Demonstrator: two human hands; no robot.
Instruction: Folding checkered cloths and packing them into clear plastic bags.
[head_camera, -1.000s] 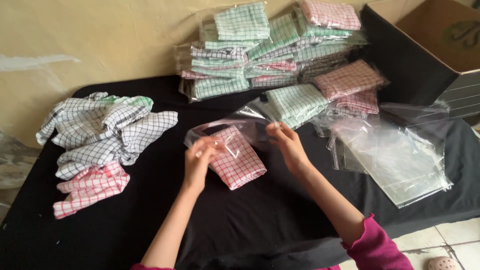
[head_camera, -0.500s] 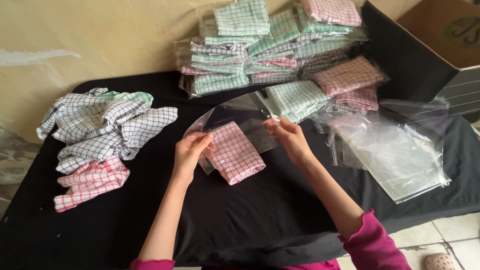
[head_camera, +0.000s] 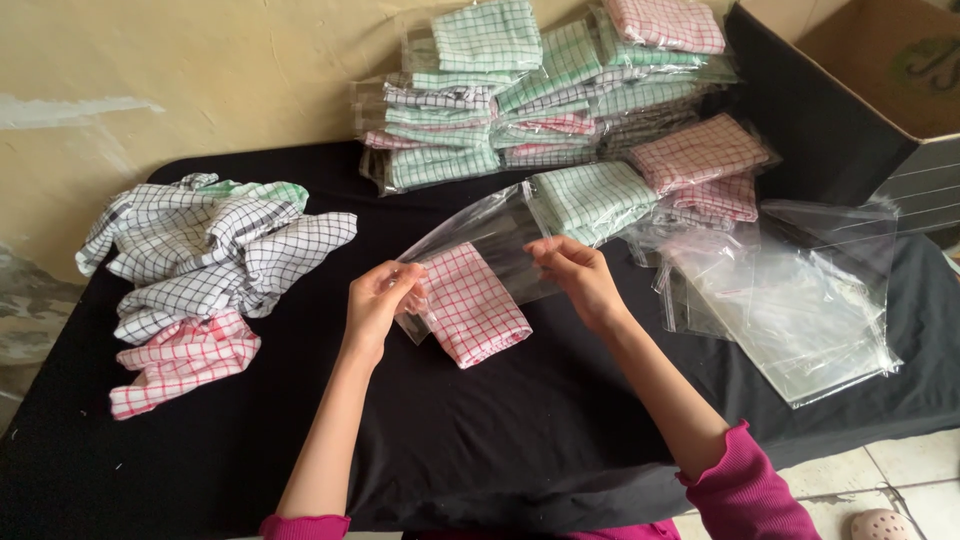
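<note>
Frame centre: left hand (head_camera: 375, 300) and right hand (head_camera: 572, 272) each pinch an edge of the clear plastic bag (head_camera: 490, 240), folded red-check cloth (head_camera: 472, 305) approx. half inside. Bagging step in hand; next calls for seating cloth fully. Loose cloths (head_camera: 200, 270) left on black surface (head_camera: 500, 440).

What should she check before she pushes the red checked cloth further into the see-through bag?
1. Left hand grips the clear plastic bag edge: ok.
2. Right hand grips the bag's other edge: ok.
3. Folded red-and-white checked cloth is neatly folded: ok.
4. Cloth fully inside the bag: cannot tell.
5. Bare spot on the black tablecloth in front: ok.
6. Stack of empty clear bags close to the right hand: ok.
</note>
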